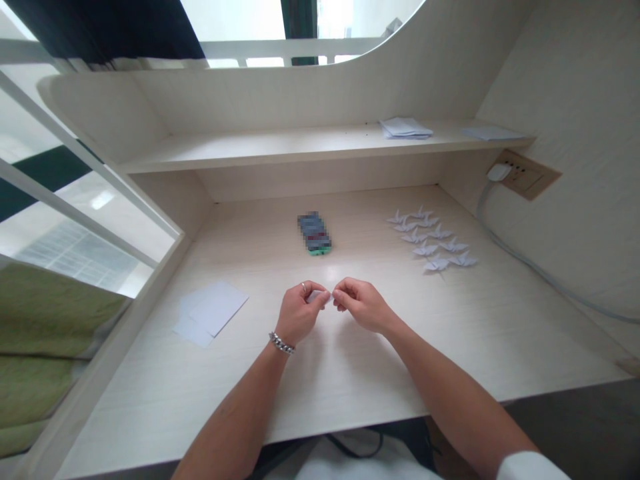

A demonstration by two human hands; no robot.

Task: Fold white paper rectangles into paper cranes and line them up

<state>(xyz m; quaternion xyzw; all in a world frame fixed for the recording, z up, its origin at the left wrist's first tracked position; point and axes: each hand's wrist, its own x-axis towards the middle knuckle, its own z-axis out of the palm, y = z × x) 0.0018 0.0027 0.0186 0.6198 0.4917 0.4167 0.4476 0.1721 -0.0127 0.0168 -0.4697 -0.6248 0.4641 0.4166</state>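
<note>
Between my two hands is a small folded piece of white paper (314,295), mostly covered by fingers. My left hand (301,308), with a ring and a chain bracelet, pinches it between thumb and fingers. Close beside it, my right hand (363,303) is closed, its thumb and fingertips pinching the paper's right end. Both hands are just above the desk. To the right, several white folded paper cranes (425,249) stand in rows. On the left lie a few loose square sheets of white paper (225,308).
A phone (315,233), its screen blurred out, lies beyond my hands on the desk (240,380). Above runs a shelf (280,143) with a stack of white paper (405,127) and another sheet (493,133). A cable (540,270) hangs from the wall socket (527,175) at right.
</note>
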